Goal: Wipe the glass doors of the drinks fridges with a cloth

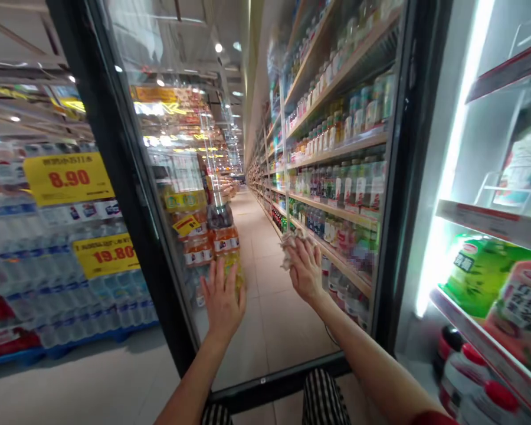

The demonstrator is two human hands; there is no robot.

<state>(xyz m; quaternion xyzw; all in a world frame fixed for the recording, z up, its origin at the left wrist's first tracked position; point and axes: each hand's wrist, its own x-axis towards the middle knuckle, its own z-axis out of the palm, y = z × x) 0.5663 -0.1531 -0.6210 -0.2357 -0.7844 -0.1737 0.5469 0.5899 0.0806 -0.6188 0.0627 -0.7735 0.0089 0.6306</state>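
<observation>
A black-framed glass door (252,330) stands swung out in front of me, with the store aisle and shelves showing in its pane. Against the pane, my left hand (223,301) is open, its fingers spread and pointing up; it holds nothing. To the right and slightly higher, my right hand (307,271) presses a crumpled pale cloth (289,242) to the glass. Part of the cloth is hidden under the fingers.
At right, a lit cooler (442,147) has shelves with green packs (473,271) and red-capped bottles (462,372). Stacked bottled water (66,277) with yellow price signs (66,177) stands left of the door. My knees in checked trousers (323,398) are close to the door's lower frame.
</observation>
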